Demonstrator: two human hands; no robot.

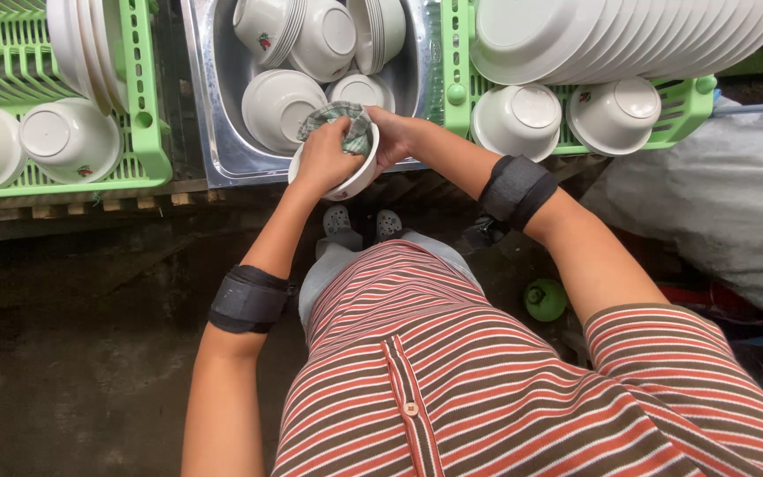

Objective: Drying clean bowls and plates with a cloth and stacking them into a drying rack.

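White bowls [277, 103] crowd the steel sink [214, 132] at 12 o'clock, green racks [147, 115] on both sides. Left hand [327, 157] presses a checked cloth [339, 124] into a tilted white bowl [357, 177], which the right hand [392, 137] grips by the rim, opening toward 11.

A steel sink [214, 106] sits in the middle at the top, sunk between two green plastic crates [147, 97] that flank it left and right [457, 53]. The crates rest on a rough wooden ledge [72, 208] of worn planks. Below, the floor [72, 353] is dark, damp-looking concrete, mottled and uneven. At the right lies a large pale woven sack [717, 194], with red and blue bits showing beneath its edge. A small green round thing [545, 299] lies on the floor near it. The light is soft and even, without hard shadows.
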